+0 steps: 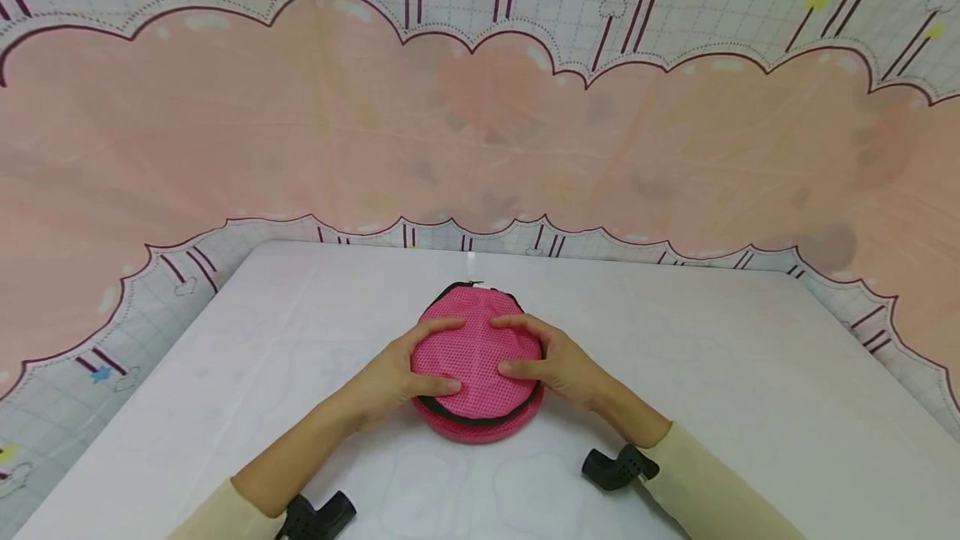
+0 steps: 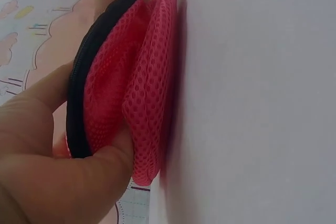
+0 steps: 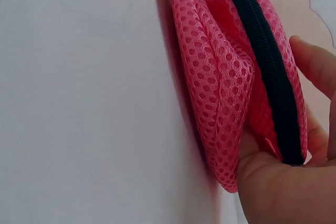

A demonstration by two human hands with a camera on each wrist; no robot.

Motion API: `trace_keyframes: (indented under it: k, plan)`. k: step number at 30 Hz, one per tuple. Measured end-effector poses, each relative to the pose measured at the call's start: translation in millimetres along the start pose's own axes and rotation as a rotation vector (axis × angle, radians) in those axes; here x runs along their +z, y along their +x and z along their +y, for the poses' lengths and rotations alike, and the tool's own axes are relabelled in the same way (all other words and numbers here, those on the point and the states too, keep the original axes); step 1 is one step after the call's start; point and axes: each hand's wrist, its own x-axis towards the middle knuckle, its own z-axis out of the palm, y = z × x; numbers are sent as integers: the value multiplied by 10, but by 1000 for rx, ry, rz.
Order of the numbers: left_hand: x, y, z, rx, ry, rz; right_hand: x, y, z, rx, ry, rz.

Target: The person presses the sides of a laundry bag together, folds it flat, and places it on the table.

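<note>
A round pink mesh pouch with a black zipper band round its edge lies on the white table. My left hand grips its left side, thumb and index finger on top and the other fingers tucked beneath the upper part. On the opposite side, my right hand holds it in the same way. Both wrist views show the black zipper edge raised above the folded lower mesh, which stays near the tabletop. What the pouch contains, if anything, is hidden.
The white table spreads around the pouch. A patterned peach and white cloth hangs behind it and along its sides. Black devices are strapped at both wrists, by the beige sleeves.
</note>
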Motion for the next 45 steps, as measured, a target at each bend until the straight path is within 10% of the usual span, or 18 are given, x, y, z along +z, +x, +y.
trace_keyframes:
  k: [22,45]
  plan:
    - [-24,-68,143,78,496,96,16,-54,-113,-70,-359,73]
    - [3,-58,125,155,608,27,53,-48,-117,-220,-711,135]
